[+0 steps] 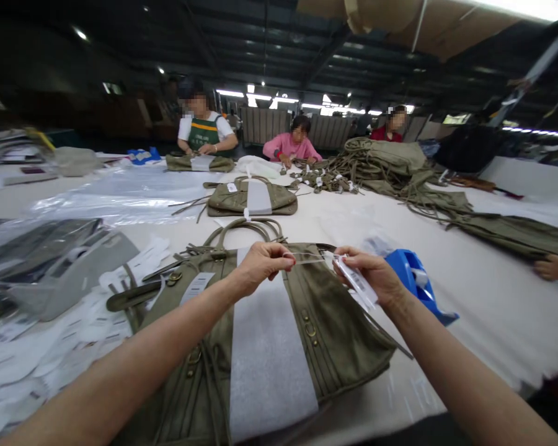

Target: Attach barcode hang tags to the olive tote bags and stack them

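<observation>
I am holding a white tag [359,284] above the olive bag [348,328], the right hand [374,275] pinching the tag and the left hand [261,266] pinching its clear loop [312,254] (two strands are spanning the gap). Below, a white strip [270,365] is crossing the bag, which is lying on the table [493,279]; a blue dispenser [411,275] is standing near its right side.
</observation>
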`<action>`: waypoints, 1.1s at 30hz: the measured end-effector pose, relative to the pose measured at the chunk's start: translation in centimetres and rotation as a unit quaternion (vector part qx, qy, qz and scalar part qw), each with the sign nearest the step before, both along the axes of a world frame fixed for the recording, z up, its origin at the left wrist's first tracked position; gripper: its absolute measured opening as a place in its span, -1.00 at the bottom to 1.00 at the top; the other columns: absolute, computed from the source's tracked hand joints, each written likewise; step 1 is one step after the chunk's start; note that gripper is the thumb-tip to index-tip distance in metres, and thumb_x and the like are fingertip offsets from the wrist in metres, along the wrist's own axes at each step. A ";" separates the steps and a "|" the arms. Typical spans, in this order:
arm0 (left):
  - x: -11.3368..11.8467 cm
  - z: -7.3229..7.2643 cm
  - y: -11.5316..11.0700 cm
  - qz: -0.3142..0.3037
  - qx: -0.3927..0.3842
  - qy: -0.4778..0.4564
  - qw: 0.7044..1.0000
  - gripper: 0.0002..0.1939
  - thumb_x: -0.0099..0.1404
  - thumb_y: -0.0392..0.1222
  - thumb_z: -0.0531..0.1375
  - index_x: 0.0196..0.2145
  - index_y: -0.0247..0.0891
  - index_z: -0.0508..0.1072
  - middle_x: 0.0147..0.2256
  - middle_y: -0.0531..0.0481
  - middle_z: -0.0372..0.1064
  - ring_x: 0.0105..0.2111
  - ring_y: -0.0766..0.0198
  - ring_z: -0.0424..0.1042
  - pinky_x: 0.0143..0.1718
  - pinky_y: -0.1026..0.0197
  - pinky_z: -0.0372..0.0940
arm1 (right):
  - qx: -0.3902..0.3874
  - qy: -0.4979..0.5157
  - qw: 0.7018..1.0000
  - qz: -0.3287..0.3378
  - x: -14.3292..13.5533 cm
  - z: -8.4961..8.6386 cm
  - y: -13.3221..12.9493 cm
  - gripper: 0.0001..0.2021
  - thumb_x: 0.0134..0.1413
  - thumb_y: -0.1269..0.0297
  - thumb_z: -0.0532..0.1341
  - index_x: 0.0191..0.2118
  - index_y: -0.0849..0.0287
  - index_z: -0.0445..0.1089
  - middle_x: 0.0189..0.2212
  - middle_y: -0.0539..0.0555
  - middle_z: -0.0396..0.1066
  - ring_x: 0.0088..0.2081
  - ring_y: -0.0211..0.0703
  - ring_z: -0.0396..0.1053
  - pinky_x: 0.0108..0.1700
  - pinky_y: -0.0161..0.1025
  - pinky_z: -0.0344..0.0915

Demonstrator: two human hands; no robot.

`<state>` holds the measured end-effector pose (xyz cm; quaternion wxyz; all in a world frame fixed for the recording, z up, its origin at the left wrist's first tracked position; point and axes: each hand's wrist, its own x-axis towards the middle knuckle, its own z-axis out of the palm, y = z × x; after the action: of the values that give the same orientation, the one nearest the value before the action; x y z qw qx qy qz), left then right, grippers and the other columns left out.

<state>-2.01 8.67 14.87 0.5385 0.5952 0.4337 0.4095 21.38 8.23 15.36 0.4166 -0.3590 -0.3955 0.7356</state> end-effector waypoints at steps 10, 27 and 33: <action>-7.8 -0.5 -0.1 0.029 0.101 0.394 0.913 -0.91 0.02 -0.32 0.11 -0.54 -0.32 0.41 -0.62 0.12 0.22 -0.56 0.41 0.18 -0.49 0.32 0.05 | 0.164 -0.411 0.876 0.192 -7.0 -0.8 3.0 -0.76 -0.25 0.34 0.28 -0.32 0.23 0.39 -0.45 0.03 0.39 -0.47 -0.25 0.30 -0.42 -0.31 0.23; -14.3 -3.6 0.9 -0.001 0.029 0.312 0.950 -0.90 0.02 -0.24 0.13 -0.54 -0.33 0.38 -0.60 0.13 0.19 -0.55 0.42 0.15 -0.50 0.34 0.03 | 0.257 -0.310 0.891 0.211 -20.3 -5.4 5.2 -0.67 -0.30 0.39 0.33 -0.26 0.23 0.39 -0.39 -0.02 0.36 -0.41 -0.32 0.22 -0.31 -0.32 0.18; -16.5 -3.3 2.0 -0.046 0.012 0.335 0.941 -0.86 0.01 -0.19 0.15 -0.48 -0.33 0.42 -0.61 0.13 0.21 -0.56 0.40 0.15 -0.53 0.33 0.03 | 0.095 -0.250 0.934 0.237 -22.4 -5.7 4.7 -0.93 -0.06 0.36 0.18 -0.48 0.24 0.29 -0.65 -0.08 0.26 -0.60 -0.39 0.18 -0.53 -0.41 0.13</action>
<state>-18.47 10.66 11.53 0.3731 0.7239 0.5560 0.1661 -0.99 12.94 9.68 0.1504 -0.3859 -0.6281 0.6588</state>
